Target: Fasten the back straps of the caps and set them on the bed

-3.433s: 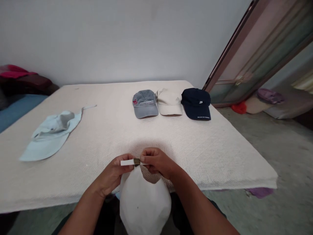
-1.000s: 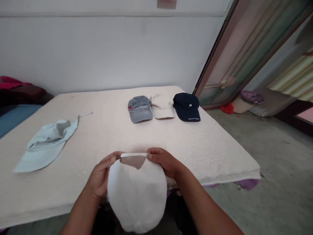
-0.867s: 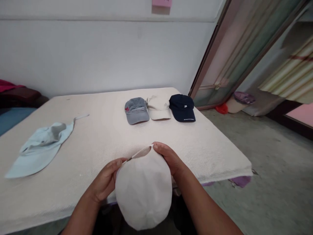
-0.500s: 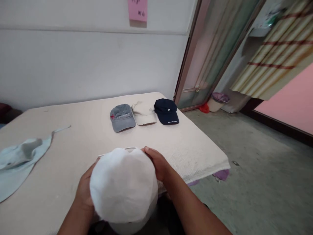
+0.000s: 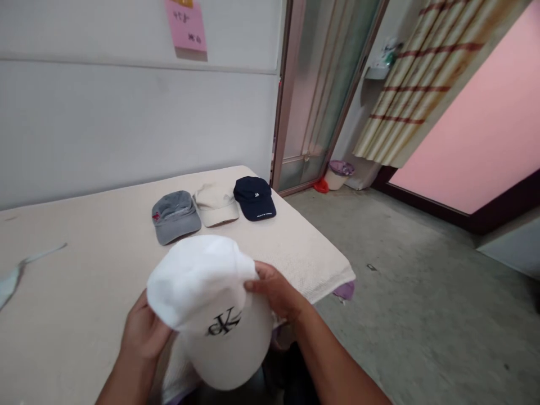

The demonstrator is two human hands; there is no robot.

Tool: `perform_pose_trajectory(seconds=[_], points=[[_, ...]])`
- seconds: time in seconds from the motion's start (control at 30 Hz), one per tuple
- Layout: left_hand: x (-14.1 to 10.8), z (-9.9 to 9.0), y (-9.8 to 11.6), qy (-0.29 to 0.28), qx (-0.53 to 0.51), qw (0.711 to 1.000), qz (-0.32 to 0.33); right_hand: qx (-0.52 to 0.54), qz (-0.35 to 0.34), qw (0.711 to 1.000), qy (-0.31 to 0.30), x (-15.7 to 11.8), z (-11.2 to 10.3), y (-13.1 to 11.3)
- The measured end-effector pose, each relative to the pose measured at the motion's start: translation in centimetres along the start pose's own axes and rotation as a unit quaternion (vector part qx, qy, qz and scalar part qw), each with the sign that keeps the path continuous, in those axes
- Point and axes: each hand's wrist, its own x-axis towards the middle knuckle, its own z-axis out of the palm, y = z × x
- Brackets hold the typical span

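Between my two hands is a white baseball cap (image 5: 198,281), its brim toward me and black letters on its front. My left hand (image 5: 145,329) grips the cap's left side, its fingers partly hidden under the fabric. On the right side, my right hand (image 5: 274,289) pinches the cap, thumb on top and the other fingers beneath. Beyond it, a grey cap (image 5: 176,216), a beige cap (image 5: 216,203) and a navy cap (image 5: 255,198) lie side by side in a row on the bed, brims facing me.
A cream cover lies over the bed (image 5: 84,270). At the left edge shows part of a pale blue hat (image 5: 8,287) with a cord. A waste bin (image 5: 337,175) stands on the floor by the sliding door (image 5: 320,101). A pink note (image 5: 186,28) hangs on the wall.
The white cap has tilted so that its lettered front and brim now show. My right hand has shifted to the cap's right side. The view has swung right.
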Motion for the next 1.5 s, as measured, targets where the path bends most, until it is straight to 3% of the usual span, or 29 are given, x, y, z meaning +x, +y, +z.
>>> perform_pose_trajectory(seconds=[0.13, 0.27, 0.37, 0.57, 0.73, 0.87, 1.03, 1.2, 1.37, 1.5], points=[[-1.3, 2.9, -4.3, -0.147, 0.062, 0.983, -0.091, 0.006, -0.138, 0.985, 0.101, -1.4, -2.8, -3.0], [-2.6, 4.2, -8.6, -0.224, 0.2, 0.937, -0.181, 0.006, -0.198, 0.964, 0.176, -2.3, -5.3, -4.4], [-2.5, 4.4, -11.0, -0.215, 0.261, 0.922, -0.186, -0.004, -0.205, 0.958, 0.2, -2.6, -6.8, -4.5], [-1.4, 5.7, -14.0, -0.18, 0.253, 0.939, -0.15, -0.039, -0.246, 0.935, 0.252, -2.4, -9.3, -4.8], [-0.4, 7.2, -16.9, -0.154, 0.284, 0.937, -0.131, -0.146, -0.205, 0.855, 0.454, -1.8, -13.1, -3.9], [0.2, 7.5, -18.9, -0.155, 0.351, 0.91, -0.156, -0.216, -0.181, 0.821, 0.496, -2.0, -15.8, -2.6], [0.7, 7.7, -20.0, -0.156, 0.433, 0.868, -0.187, -0.269, -0.192, 0.793, 0.512, -1.7, -17.4, -2.3], [1.2, 8.0, -19.9, -0.167, 0.456, 0.85, -0.206, -0.317, -0.19, 0.766, 0.526, -0.9, -18.2, -2.9], [0.9, 7.7, -19.3, -0.186, 0.429, 0.86, -0.204, -0.353, -0.176, 0.747, 0.535, -1.0, -18.2, -2.9], [1.1, 7.5, -18.3, -0.159, 0.398, 0.893, -0.136, -0.373, -0.168, 0.735, 0.541, -1.1, -18.0, -2.7]])
